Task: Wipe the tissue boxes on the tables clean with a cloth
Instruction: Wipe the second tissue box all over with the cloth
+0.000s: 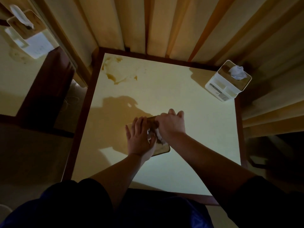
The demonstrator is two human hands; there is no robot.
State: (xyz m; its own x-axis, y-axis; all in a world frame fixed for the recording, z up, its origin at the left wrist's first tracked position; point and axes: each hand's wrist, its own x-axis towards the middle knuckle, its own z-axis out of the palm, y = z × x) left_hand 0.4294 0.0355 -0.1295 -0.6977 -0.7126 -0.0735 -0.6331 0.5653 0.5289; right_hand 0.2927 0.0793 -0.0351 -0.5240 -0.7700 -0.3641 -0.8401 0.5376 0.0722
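Tissue box (164,149), label unreadable: left hand (139,139) flat on it, right hand (171,125) gripping it.

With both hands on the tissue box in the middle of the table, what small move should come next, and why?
Probably draw the right hand and its cloth toward the lid's uncovered near corner, while the left hand steadies the tissue box.

Head camera looks steeply down, close over the table (197,137)
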